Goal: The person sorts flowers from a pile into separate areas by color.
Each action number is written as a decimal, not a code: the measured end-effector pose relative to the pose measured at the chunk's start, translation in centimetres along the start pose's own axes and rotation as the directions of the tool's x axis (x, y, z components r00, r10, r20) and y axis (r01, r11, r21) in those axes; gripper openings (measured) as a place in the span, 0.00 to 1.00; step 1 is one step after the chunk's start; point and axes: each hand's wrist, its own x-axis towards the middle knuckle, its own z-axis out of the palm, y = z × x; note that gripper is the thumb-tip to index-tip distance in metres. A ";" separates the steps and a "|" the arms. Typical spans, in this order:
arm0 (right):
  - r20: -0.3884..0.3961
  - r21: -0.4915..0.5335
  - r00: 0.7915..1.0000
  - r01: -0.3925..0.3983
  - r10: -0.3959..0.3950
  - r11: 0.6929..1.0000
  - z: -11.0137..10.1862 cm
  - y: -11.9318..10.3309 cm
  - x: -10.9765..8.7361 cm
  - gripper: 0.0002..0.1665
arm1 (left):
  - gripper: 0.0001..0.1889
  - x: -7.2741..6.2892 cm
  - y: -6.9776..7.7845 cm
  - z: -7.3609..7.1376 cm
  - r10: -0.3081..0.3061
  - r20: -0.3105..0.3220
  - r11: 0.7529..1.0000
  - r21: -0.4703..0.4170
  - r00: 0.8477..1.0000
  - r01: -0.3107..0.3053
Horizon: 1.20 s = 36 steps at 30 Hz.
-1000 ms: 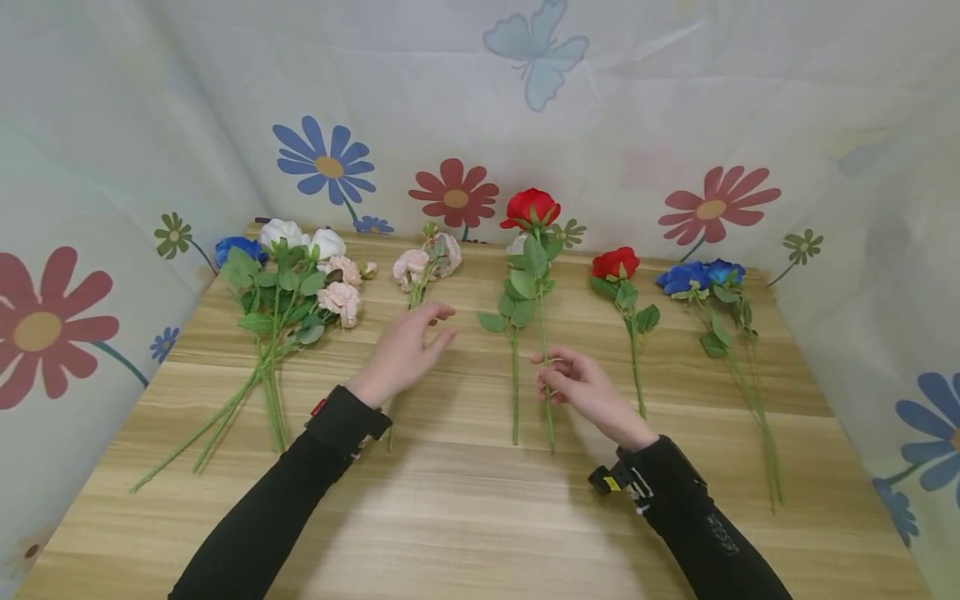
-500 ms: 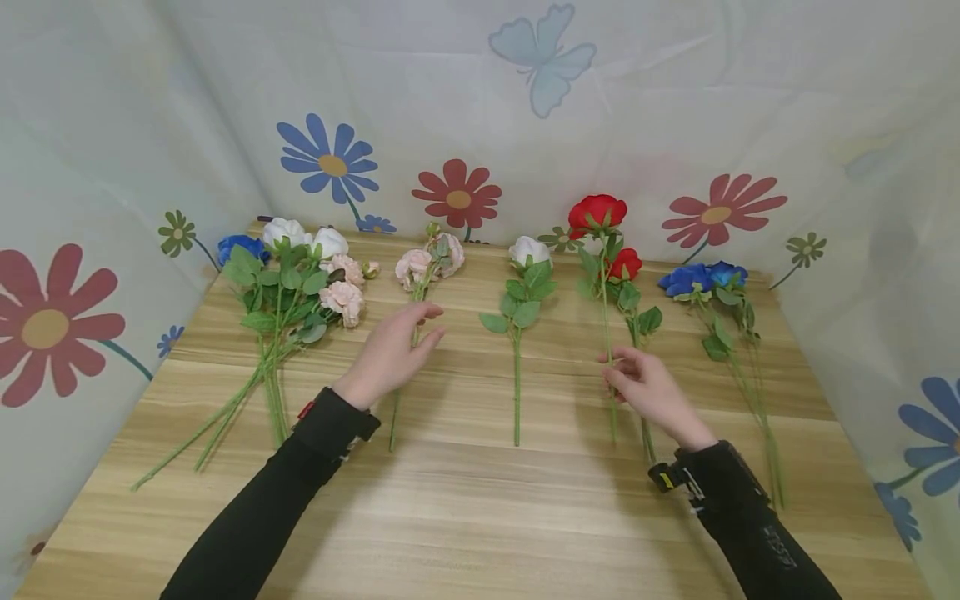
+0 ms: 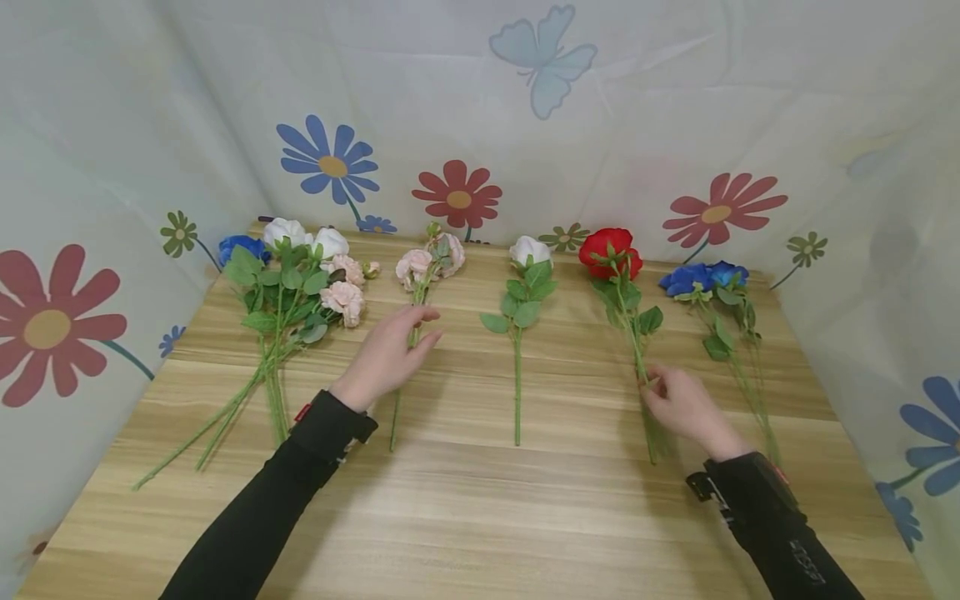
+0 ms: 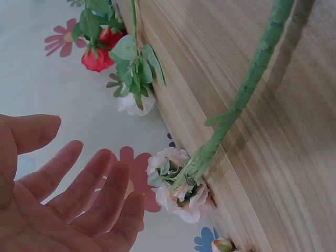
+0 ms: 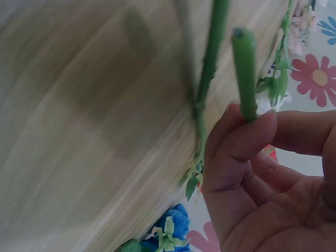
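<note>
My right hand (image 3: 690, 410) pinches the stem of a red rose (image 3: 609, 252) over the right part of the table. The right wrist view shows the cut end of this stem (image 5: 244, 68) sticking out between thumb and fingers. Another stem (image 5: 211, 52) lies beside it on the wood; its own red bloom is mostly hidden under the held rose in the head view. My left hand (image 3: 382, 354), fingers relaxed and holding nothing, hovers over the stem of a pale pink flower (image 3: 414, 268). In the left wrist view its palm (image 4: 68, 205) is bare.
A white rose (image 3: 531, 252) lies mid-table between the hands. Blue flowers (image 3: 686, 281) lie at the right. Crossed stems with blue, white and pink blooms (image 3: 342, 302) form a bunch at the left. A printed curtain (image 3: 420, 92) stands behind the wooden table (image 3: 480, 517).
My right hand has carried the red rose rightward from near the white rose, then lowered it over the other red rose. The left hand has drifted slightly left and down.
</note>
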 end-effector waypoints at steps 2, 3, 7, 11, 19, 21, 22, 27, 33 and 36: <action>0.006 -0.018 1.000 -0.014 0.014 1.000 0.0 0.4 -0.1 0.21 | 0.18 0.0 0.0 0.0 -0.002 0.004 1.000 -0.005 1.000 0.002; 0.011 -0.023 1.000 -0.020 0.020 1.000 0.0 0.5 -0.1 0.22 | 0.18 0.0 -0.1 0.0 -0.003 0.005 1.000 -0.007 1.000 0.003; 0.039 -0.034 0.998 -0.039 0.041 0.999 0.1 1.1 -0.1 0.19 | 0.18 0.0 -0.2 0.0 -0.009 0.013 1.000 -0.013 1.000 0.009; 0.062 -0.046 0.996 -0.064 0.066 0.997 0.2 1.4 0.0 0.16 | 0.18 0.0 -0.2 0.0 -0.007 0.017 1.000 -0.010 1.000 0.007; 0.061 -0.066 0.994 -0.088 0.092 0.994 0.4 1.4 0.3 0.13 | 0.18 -0.1 -0.4 0.0 -0.010 0.029 1.000 -0.022 1.000 0.011; 0.059 -0.070 0.994 -0.090 0.094 0.994 0.4 1.3 0.3 0.13 | 0.18 -0.2 -0.4 0.0 -0.010 0.031 1.000 -0.028 0.999 0.011; 0.060 -0.070 0.994 -0.089 0.094 0.994 0.5 1.3 0.4 0.13 | 0.18 -0.2 -0.4 0.0 -0.009 0.030 1.000 -0.029 1.000 0.010; 0.069 -0.061 0.991 -0.109 0.113 0.992 0.5 1.1 0.4 0.16 | 0.18 -0.3 -0.5 0.0 -0.008 0.024 1.000 -0.027 1.000 0.009; 0.071 -0.063 0.990 -0.121 0.125 0.991 0.7 0.9 0.3 0.17 | 0.19 -0.4 -0.7 -0.1 -0.026 0.036 0.999 -0.030 0.999 0.027; 0.044 -0.067 0.993 -0.105 0.108 0.992 1.0 1.0 0.3 0.14 | 0.19 -0.5 -0.7 -0.2 -0.031 0.036 0.999 -0.032 0.999 0.032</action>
